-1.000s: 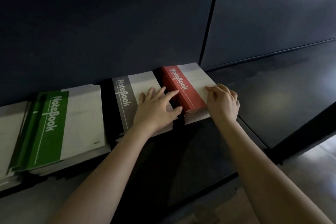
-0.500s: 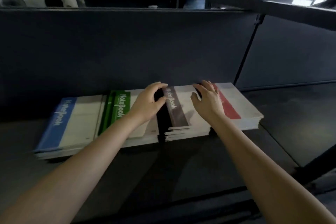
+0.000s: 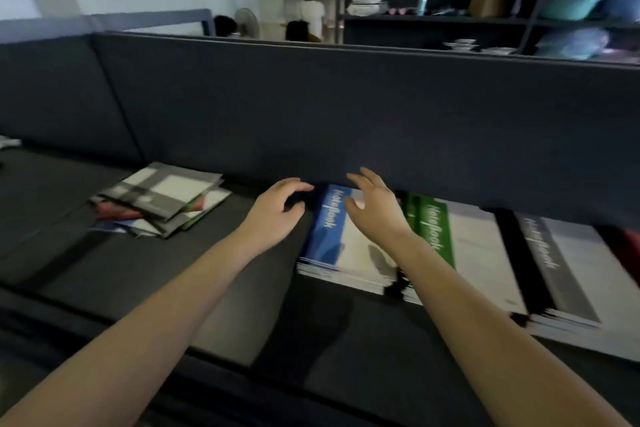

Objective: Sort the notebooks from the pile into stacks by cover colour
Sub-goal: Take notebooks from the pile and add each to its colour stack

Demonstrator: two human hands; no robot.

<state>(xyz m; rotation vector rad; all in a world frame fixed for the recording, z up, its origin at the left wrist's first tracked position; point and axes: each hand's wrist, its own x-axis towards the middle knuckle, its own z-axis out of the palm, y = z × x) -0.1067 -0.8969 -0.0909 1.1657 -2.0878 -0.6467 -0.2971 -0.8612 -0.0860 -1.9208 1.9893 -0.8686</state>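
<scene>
On the dark shelf lie sorted stacks side by side: a blue-covered notebook stack (image 3: 329,229), a green one (image 3: 436,229), a grey one (image 3: 554,274) and a sliver of red (image 3: 628,246) at the right edge. A loose mixed pile of notebooks (image 3: 162,199) sits to the left. My left hand (image 3: 277,211) hovers just left of the blue stack, fingers loosely curved, holding nothing. My right hand (image 3: 375,210) hovers over the blue stack with spread fingers, also holding nothing.
A dark shelf board (image 3: 346,114) overhangs the stacks and hides their far ends. Bare dark shelf surface (image 3: 207,270) lies between the pile and the blue stack. Behind stand racks with bowls and boxes (image 3: 485,3), and people (image 3: 310,14) in the distance.
The view swung left and upward. Both hands left the grey and red stacks and moved left to the blue stack. The mixed pile has come into view.
</scene>
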